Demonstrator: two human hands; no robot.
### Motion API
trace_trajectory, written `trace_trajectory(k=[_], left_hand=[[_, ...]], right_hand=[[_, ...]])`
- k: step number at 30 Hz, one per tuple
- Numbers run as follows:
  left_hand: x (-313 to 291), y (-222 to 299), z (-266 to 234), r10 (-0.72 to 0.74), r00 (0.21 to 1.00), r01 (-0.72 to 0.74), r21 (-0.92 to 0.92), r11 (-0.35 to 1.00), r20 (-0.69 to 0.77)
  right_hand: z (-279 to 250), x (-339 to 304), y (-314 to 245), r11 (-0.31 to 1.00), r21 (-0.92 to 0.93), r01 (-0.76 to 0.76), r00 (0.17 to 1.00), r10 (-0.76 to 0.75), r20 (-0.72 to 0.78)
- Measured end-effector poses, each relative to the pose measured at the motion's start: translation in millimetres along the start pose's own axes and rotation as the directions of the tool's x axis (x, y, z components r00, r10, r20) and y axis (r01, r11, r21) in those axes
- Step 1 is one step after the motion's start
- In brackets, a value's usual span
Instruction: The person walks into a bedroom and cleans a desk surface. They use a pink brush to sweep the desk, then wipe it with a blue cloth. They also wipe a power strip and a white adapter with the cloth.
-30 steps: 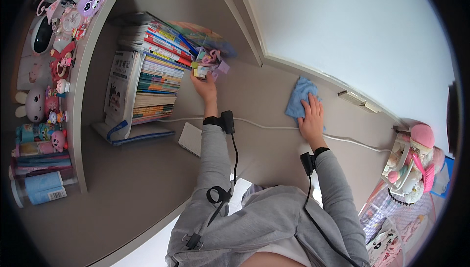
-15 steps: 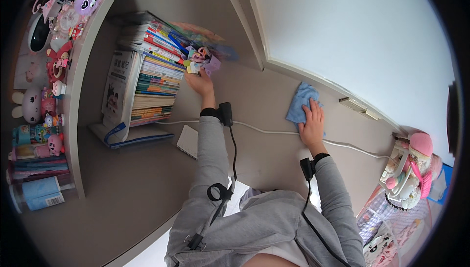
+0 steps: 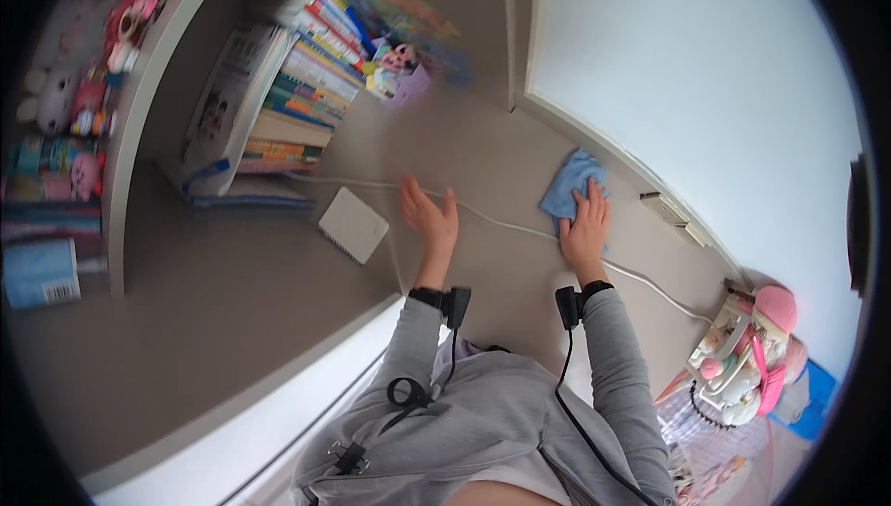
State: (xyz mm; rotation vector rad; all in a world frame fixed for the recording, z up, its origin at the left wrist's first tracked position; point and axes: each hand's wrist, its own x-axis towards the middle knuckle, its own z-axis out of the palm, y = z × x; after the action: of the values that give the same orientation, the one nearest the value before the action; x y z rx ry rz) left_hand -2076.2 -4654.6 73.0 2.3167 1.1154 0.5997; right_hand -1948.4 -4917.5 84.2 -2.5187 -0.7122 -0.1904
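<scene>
My left hand (image 3: 430, 218) hovers over the grey-brown desk, empty, its fingers and thumb apart, beside a white cable (image 3: 501, 222). My right hand (image 3: 585, 232) lies with its fingers stretched out on a crumpled blue cloth (image 3: 564, 192) near the white wall. A small purple holder (image 3: 408, 86) with little trinkets stands beyond my left hand, beside a row of books (image 3: 302, 88). Left of that hand, a white spiral notepad (image 3: 354, 225) lies on the desk.
At the left, a shelf edge (image 3: 139, 135) borders toys and figurines. A socket strip (image 3: 670, 214) runs along the wall. At the right sits a pile of plush and pink items (image 3: 747, 357). The desk's front edge (image 3: 251, 395) slants below.
My left hand has left the purple holder and come back toward me over the desk. My right hand stays on the cloth. The view has shifted, with the shelf further left.
</scene>
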Motion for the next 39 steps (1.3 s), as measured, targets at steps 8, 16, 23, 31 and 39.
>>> trace_trajectory(k=[8,16,23,31,39], left_hand=[[-90.7,-40.7,-48.7,0.088,0.986,-0.127,0.291,0.948,0.144],[-89.4,-39.8,-47.9,0.096,0.984,-0.139,0.301,0.943,0.152],[-89.0,-38.8,-48.3,0.071,0.983,-0.121,0.301,0.946,0.171],[-88.7,-38.4,-49.1,0.081,0.981,-0.132,0.304,0.944,0.175],[-89.0,-40.7,-47.5,0.037,0.978,-0.099,0.303,0.948,0.204]], right_hand=[[50.0,57.3,-16.3,0.966,0.184,0.182,0.978,-0.197,0.063],[145.0,137.0,-136.2,0.858,0.113,0.501,0.865,-0.499,-0.049],[184.9,146.1,-208.0,0.558,0.360,0.748,0.548,-0.825,0.141],[218.4,164.3,-245.0,0.595,0.395,0.700,0.637,-0.770,0.029],[260.1,180.3,-311.4,0.609,0.383,0.694,0.642,-0.765,0.052]])
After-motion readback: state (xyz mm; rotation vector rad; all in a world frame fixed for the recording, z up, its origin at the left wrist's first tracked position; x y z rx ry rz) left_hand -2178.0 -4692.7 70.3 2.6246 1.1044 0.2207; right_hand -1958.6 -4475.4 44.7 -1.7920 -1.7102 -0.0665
